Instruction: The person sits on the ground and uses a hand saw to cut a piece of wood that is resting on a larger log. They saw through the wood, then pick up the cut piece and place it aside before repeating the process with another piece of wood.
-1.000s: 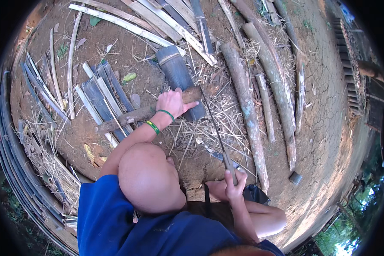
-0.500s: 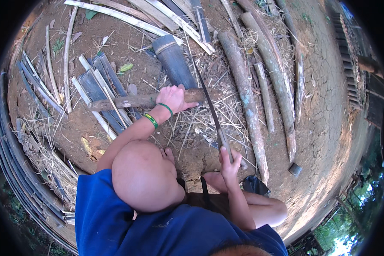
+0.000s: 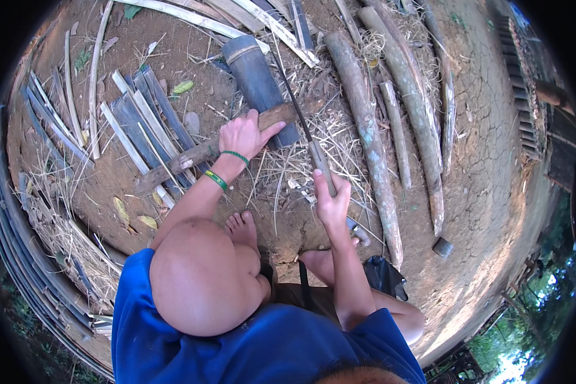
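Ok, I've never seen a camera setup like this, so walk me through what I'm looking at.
There is no machine here: the grip is simply a person's two bare hands. The view is from the left of two wide fisheye cameras on that person's head, looking down, so straight edges bend near the rim.

The left hand rests on a branch that crosses a dark bamboo piece. The right hand holds a long-bladed tool by its handle.

On the bare ground lie split strips to the left, pale, straw-like scraps near the middle, and logs to the right.
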A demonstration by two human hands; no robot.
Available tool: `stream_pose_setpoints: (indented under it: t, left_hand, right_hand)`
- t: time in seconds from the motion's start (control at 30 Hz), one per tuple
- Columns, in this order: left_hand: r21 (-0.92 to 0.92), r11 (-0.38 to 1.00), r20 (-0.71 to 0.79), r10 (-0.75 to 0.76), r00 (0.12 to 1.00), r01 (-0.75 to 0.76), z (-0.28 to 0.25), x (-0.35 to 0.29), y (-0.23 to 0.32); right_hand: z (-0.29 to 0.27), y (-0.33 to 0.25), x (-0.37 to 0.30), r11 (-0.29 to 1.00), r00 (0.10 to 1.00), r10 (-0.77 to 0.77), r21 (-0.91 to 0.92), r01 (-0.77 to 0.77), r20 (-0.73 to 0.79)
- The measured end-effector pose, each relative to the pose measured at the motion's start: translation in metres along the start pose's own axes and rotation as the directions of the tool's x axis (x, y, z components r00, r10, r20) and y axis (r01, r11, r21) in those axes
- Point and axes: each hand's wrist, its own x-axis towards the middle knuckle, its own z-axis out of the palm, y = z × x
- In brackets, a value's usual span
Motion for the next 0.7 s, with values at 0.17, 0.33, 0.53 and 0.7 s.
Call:
stream_pose_setpoints:
  t: [0.17, 0.33, 0.53, 0.7]
  left_hand:
    - [0.01, 1.0, 0.057, -0.004, 0.998, 0.004, -0.005, 0.008, -0.006]
    - [0.03, 0.997, 0.034, 0.064, 0.997, -0.065, -0.004, 0.007, -0.005]
    - [0.029, 0.999, 0.089, 0.04, 0.995, -0.042, -0.003, 0.005, -0.004]
    - [0.049, 0.999, 0.141, 0.0, 0.99, -0.007, -0.007, 0.014, 0.0]
  right_hand:
    - [-0.065, 0.021, -0.089, 0.993, 0.993, -0.103, -0.049, 0.106, 0.055]
    - [-0.05, 0.023, -0.052, 0.996, 0.996, -0.05, -0.068, 0.055, 0.074]
    - [-0.017, 0.004, -0.012, 0.999, 0.995, 0.034, -0.022, -0.032, 0.099]
    - [-0.064, 0.027, -0.063, 0.997, 0.992, -0.079, -0.007, 0.08, 0.094]
